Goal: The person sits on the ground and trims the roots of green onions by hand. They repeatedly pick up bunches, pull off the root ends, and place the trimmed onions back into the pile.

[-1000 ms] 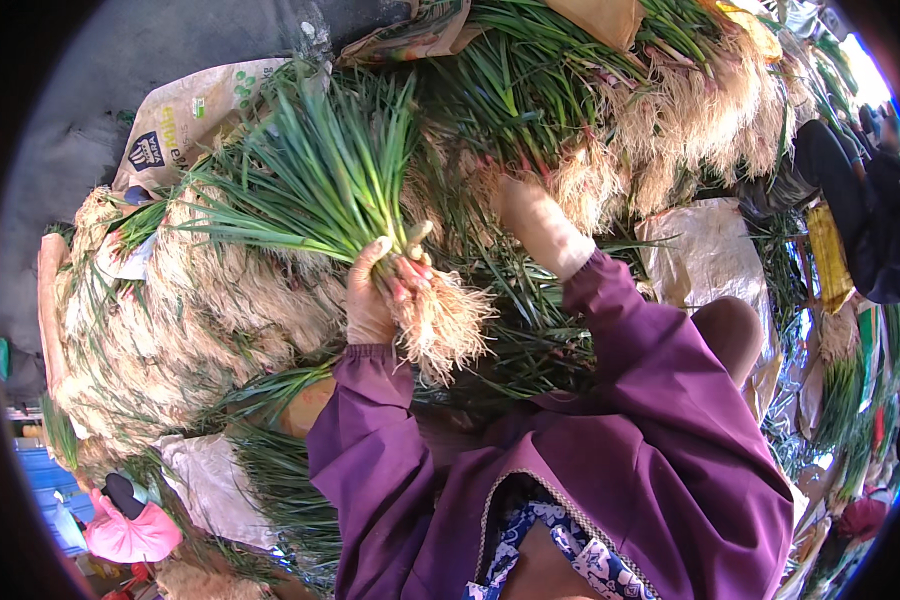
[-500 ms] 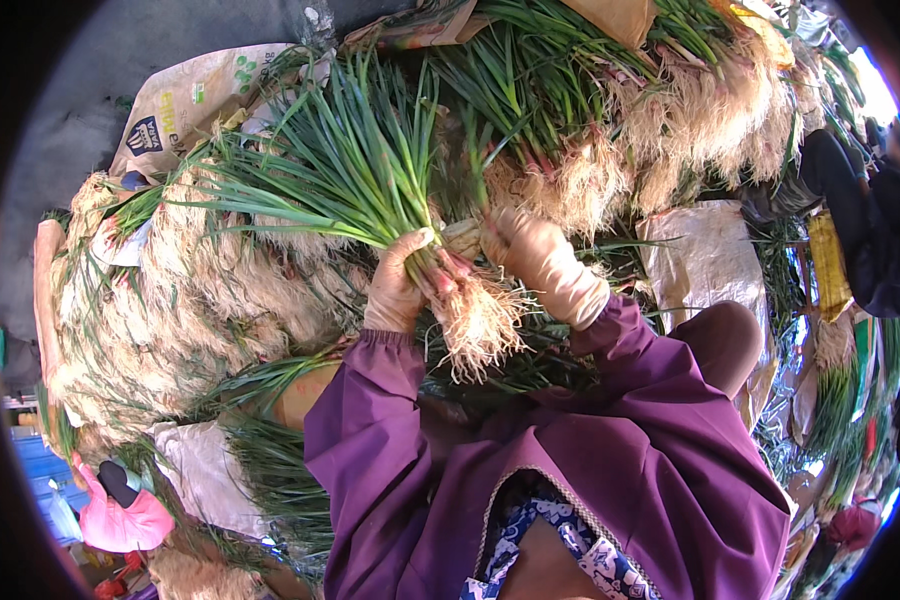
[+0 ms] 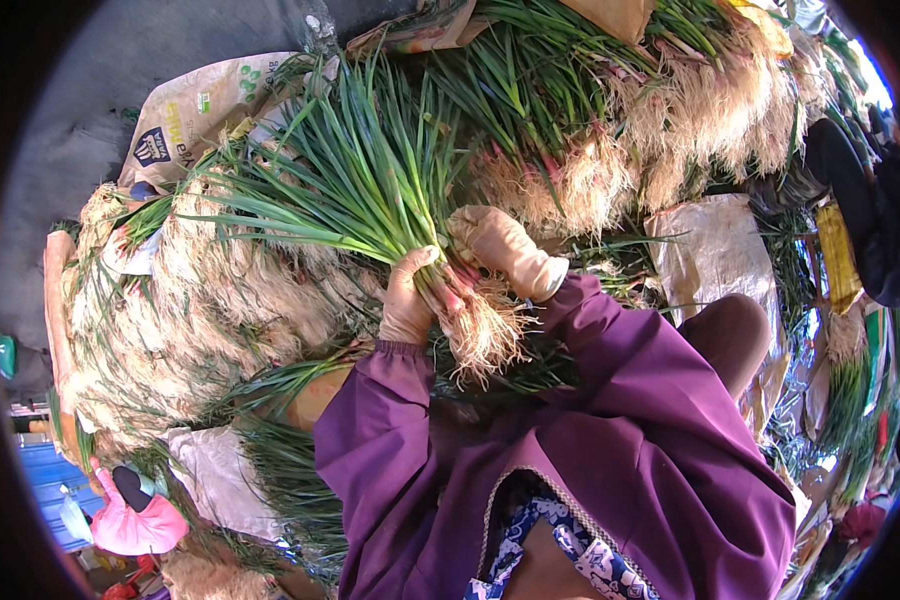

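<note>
A thick bunch of spring onions (image 3: 395,195) stands out in front of me, its long green leaves fanning up and left and its pale roots hanging down to the right. My gloved left hand (image 3: 408,295) is wrapped round the stems just above the reddish bulbs. Close against the bunch's right side is my gloved right hand (image 3: 495,245), its fingers curled in toward the stems. What those fingers hold, if anything, is hidden by the glove and the leaves.
Heaps of spring onions with roots outward (image 3: 210,310) lie to the left, and more bundles (image 3: 660,130) at the back right. A printed sack (image 3: 195,115) lies at the back left, a whitish sack (image 3: 715,250) to the right. A person in pink (image 3: 140,520) is at the lower left.
My right hand has moved left from beside the bunch to its stems; earlier it was blurred, with a green stalk above it. My left hand keeps its hold, shifted slightly right and down.
</note>
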The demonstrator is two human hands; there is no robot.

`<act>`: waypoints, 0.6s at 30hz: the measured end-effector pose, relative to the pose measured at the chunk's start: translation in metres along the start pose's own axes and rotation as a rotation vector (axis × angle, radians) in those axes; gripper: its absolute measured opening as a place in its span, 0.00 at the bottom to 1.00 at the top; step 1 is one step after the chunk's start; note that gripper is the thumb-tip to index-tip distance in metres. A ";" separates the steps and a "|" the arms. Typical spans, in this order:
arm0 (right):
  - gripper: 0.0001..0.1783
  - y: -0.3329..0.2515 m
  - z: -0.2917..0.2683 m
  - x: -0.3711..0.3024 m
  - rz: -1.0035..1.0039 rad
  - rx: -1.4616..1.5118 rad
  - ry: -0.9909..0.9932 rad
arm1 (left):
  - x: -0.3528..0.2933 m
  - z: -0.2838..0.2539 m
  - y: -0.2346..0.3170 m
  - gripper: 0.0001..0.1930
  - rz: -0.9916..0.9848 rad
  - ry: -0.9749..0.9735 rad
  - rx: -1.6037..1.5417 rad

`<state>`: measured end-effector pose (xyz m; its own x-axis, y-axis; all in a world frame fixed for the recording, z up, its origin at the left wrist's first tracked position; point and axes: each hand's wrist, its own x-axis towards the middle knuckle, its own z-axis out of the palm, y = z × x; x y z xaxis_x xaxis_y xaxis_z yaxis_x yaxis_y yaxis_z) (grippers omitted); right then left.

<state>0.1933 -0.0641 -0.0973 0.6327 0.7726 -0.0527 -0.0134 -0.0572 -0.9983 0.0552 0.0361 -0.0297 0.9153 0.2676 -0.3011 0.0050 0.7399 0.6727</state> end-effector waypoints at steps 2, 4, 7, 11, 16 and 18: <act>0.09 0.004 0.000 0.004 -0.141 -0.069 0.026 | -0.001 0.006 -0.001 0.19 -0.034 0.151 -0.048; 0.09 0.003 -0.012 0.000 0.154 0.669 0.030 | -0.005 0.012 -0.004 0.19 -0.016 0.012 -0.159; 0.09 -0.009 -0.032 -0.013 0.327 0.434 0.054 | -0.008 0.014 -0.002 0.21 -0.030 -0.076 -0.116; 0.22 -0.041 -0.019 -0.013 0.110 -0.200 0.189 | -0.003 0.004 0.000 0.25 -0.072 -0.069 0.074; 0.04 -0.086 0.007 0.001 0.118 0.157 0.200 | 0.000 -0.002 -0.007 0.22 -0.098 -0.032 0.078; 0.03 -0.097 0.011 -0.005 0.032 0.237 0.226 | -0.001 0.000 -0.008 0.20 -0.095 -0.016 0.040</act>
<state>0.1831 -0.0553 -0.0006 0.7844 0.6115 -0.1039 -0.1995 0.0902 -0.9757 0.0545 0.0298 -0.0350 0.9162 0.1877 -0.3541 0.1076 0.7359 0.6685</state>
